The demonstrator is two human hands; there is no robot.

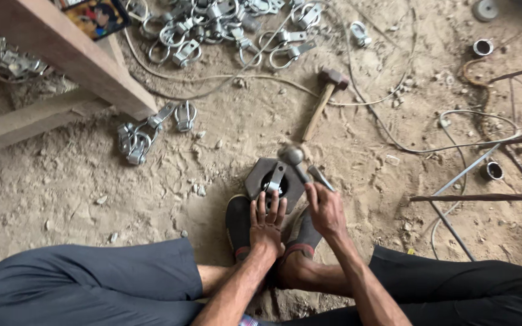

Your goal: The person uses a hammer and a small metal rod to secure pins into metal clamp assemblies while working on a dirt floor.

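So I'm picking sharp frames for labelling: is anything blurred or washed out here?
Head view: the round metal hammer head in the right hand is motion-blurred; the left hand and grey metal strap look sharp; lighting soft, no glare; edges curve slightly.

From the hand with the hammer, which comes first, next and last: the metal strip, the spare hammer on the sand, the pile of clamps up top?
1. Metal strip, just left of the right hand.
2. Spare hammer, farther up on the sand.
3. Pile of clamps, at the top edge.
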